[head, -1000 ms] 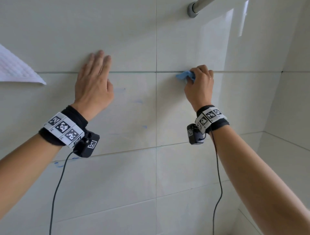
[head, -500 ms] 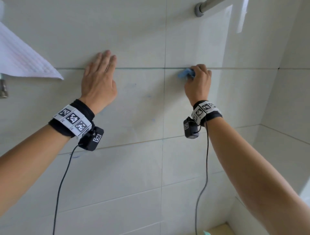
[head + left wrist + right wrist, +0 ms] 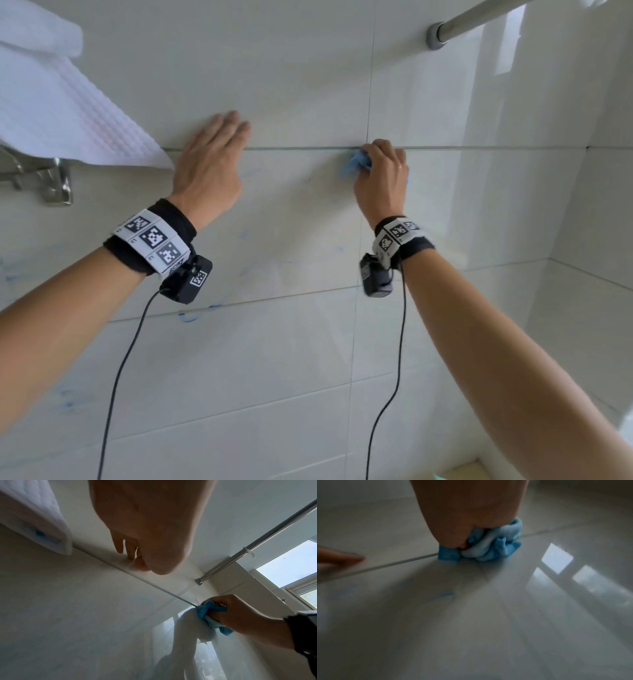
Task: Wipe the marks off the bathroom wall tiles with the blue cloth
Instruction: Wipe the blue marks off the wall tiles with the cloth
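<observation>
My right hand (image 3: 380, 171) grips a bunched blue cloth (image 3: 356, 163) and presses it on the white wall tiles (image 3: 291, 85), right where a vertical joint meets the horizontal grout line. The right wrist view shows the cloth (image 3: 489, 545) crumpled under my curled fingers. My left hand (image 3: 209, 161) lies flat on the wall to the left, fingers straight across the same grout line. Faint blue marks (image 3: 339, 249) dot the tile below the cloth, and a darker blue scribble (image 3: 188, 317) sits under my left wrist. More smears (image 3: 68, 401) show at the lower left.
A white textured towel (image 3: 58, 113) hangs over a metal rack (image 3: 54, 181) at the upper left. A steel rod (image 3: 472, 17) meets the wall at the upper right. The side wall forms a corner on the right (image 3: 589, 147).
The cloth and my right hand have slid a little left along the grout line to the tile joint. My head view has shifted, so more of the towel and the rack show.
</observation>
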Demonstrator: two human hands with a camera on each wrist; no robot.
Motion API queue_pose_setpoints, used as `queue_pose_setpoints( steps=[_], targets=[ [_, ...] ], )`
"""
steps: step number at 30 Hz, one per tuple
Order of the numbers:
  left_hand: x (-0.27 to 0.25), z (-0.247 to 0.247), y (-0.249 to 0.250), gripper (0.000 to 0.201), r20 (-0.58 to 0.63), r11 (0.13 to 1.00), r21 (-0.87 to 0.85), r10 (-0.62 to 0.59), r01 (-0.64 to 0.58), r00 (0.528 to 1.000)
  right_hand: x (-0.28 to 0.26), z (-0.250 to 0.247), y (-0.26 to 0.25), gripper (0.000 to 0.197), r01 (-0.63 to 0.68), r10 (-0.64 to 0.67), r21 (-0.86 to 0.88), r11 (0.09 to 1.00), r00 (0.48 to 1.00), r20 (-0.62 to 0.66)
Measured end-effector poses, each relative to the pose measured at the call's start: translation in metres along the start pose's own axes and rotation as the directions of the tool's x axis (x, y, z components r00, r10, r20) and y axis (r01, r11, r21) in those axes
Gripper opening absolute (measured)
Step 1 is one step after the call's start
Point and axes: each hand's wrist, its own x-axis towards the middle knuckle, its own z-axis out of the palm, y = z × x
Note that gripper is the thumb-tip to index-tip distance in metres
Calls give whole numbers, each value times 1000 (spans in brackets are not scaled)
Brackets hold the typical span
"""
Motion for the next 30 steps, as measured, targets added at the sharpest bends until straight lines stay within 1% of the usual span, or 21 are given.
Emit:
queue_pose_setpoints(
  steps=[1,2,3,5,7,9,10,11,13,15,16,17,18,20,21,23,25,26,28,29,30],
  targets=[
    [1,-2,-3,77,10,1000,1,22,-22,1000,-6,6,-8,30,-66,67,25,997,997,-35],
    [2,-5,-6,77,21,999,9,40,-40,999,-12,13,-21,28,-88,90,36,995,995,-44],
    [4,-8,-7,77,32,998,18,56,-56,998,-16,19,-33,28,-62,64,49,997,997,-31],
    [7,-14,-8,77,52,996,36,77,-79,996,-20,26,-49,29,100,-102,67,993,995,23],
    [7,-20,-6,76,51,997,29,74,-76,996,-12,22,-48,30,261,-263,33,965,963,61],
    [6,-26,-8,75,25,999,3,36,-36,999,-3,15,-35,30,332,-329,-24,943,940,92],
    [4,-29,-10,75,6,1000,-2,2,-2,1000,-1,11,-28,31,323,-319,-49,945,944,86],
    [2,-31,-13,74,-13,999,8,-41,41,999,0,10,-22,32,284,-281,-56,957,958,61],
    [-3,-32,-21,74,-21,992,56,-109,110,994,-4,16,-22,33,130,-131,-42,991,991,-25],
    [-10,-31,-30,77,-2,986,74,-147,147,989,-13,32,-43,31,-24,24,5,1000,995,-93],
    [-13,-30,-34,80,5,986,71,-151,150,989,-17,38,-56,29,-56,60,42,998,993,-102],
    [-14,-30,-37,81,6,987,74,-141,140,990,-20,43,-68,29,-23,29,65,998,994,-103],
    [-13,-29,-38,82,2,989,86,-120,119,993,-24,46,-78,28,69,-65,54,996,995,-82],
    [-13,-29,-44,83,3,992,101,-81,80,997,-30,48,-90,26,279,-280,-8,960,960,-12],
    [-13,-29,-48,83,3,992,101,-75,74,997,-26,45,-90,26,332,-331,-15,943,943,19],
    [-13,-29,-55,85,-3,993,103,-51,51,999,-16,40,-80,27,349,-348,-44,936,937,38],
    [-13,-30,-61,86,-2,995,98,-7,7,1000,-17,35,-67,28,289,-290,-89,953,957,3],
    [-12,-30,-65,86,-2,996,85,9,-9,1000,-19,35,-64,29,227,-231,-91,970,973,-32],
    [-14,-32,-71,86,2,998,50,27,-27,1000,-22,43,-72,28,52,-56,-44,998,994,-97],
    [-15,-35,-75,84,3,999,26,38,-38,999,-25,49,-84,27,-44,44,2,999,991,-127],
    [-14,-39,-79,80,-9,998,-5,56,-56,998,-27,55,-101,27,-103,111,60,993,983,-149]
  ],
)
